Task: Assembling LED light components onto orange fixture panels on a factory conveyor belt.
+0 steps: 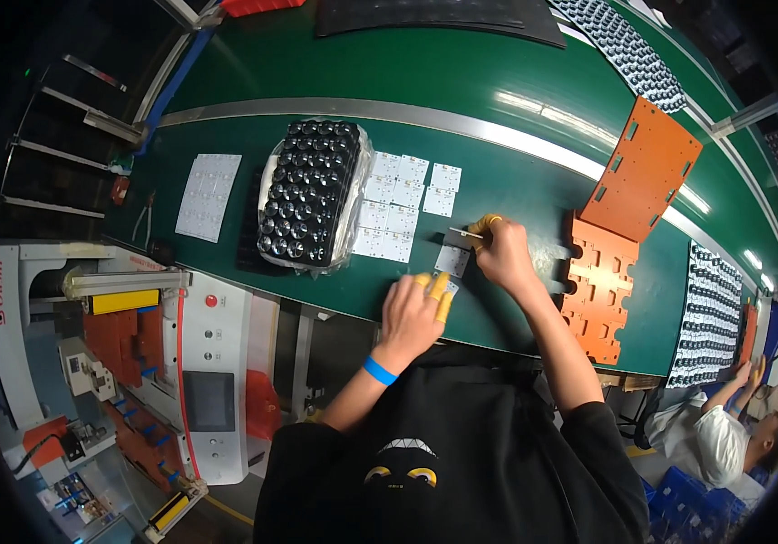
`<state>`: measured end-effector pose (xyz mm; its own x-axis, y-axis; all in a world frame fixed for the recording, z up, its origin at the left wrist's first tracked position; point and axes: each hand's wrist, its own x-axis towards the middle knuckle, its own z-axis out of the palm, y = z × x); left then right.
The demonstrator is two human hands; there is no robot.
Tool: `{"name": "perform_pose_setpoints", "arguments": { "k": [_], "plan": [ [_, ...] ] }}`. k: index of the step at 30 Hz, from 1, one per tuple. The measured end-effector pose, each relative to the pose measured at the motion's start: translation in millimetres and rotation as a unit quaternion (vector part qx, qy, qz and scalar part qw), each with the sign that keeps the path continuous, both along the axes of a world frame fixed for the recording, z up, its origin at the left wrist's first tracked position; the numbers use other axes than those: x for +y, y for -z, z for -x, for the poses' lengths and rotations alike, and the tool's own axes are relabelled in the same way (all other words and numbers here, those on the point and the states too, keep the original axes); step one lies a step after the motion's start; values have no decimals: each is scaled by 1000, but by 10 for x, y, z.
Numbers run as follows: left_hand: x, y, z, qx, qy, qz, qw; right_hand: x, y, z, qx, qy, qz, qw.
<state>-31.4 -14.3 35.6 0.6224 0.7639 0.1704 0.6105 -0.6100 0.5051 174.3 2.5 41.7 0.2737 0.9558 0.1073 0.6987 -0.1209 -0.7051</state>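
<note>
My right hand [503, 254], yellow finger cots on its fingertips, pinches a small white circuit board [464, 233] that shows nearly edge-on above the green table. Below it lies another white square board [452, 260]. My left hand [413, 313] is at the table's near edge, fingers apart, several in yellow cots and a blue band at the wrist. Its fingertips are beside a further white board, mostly hidden. To the left, white square boards [404, 193] lie in rows next to a black tray of round lenses [309, 195] in clear plastic wrap.
An orange slotted fixture [599, 288] lies to the right, with an orange plate [641, 170] tilted behind it. Panels of black lenses on white boards [705, 317] are farther right. A white sheet of boards [209, 197] and pliers [143, 218] lie left. A machine [212, 363] stands at lower left; a co-worker [724, 440] sits right.
</note>
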Motion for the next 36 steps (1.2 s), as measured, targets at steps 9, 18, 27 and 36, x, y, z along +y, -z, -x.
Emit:
{"name": "perform_pose_setpoints", "arguments": {
  "k": [9,18,27,36],
  "plan": [
    [-133,208,-136,8,98,-39,994,207,174,-600,58,57,113,990],
    [195,270,-191,20,72,-73,995,303,298,-575,20,112,67,991],
    [15,325,-17,-43,65,-112,991,185,240,-347,-21,170,-85,982],
    [-146,253,43,41,51,-79,995,-145,226,360,-93,-99,-97,986]
  ]
}}
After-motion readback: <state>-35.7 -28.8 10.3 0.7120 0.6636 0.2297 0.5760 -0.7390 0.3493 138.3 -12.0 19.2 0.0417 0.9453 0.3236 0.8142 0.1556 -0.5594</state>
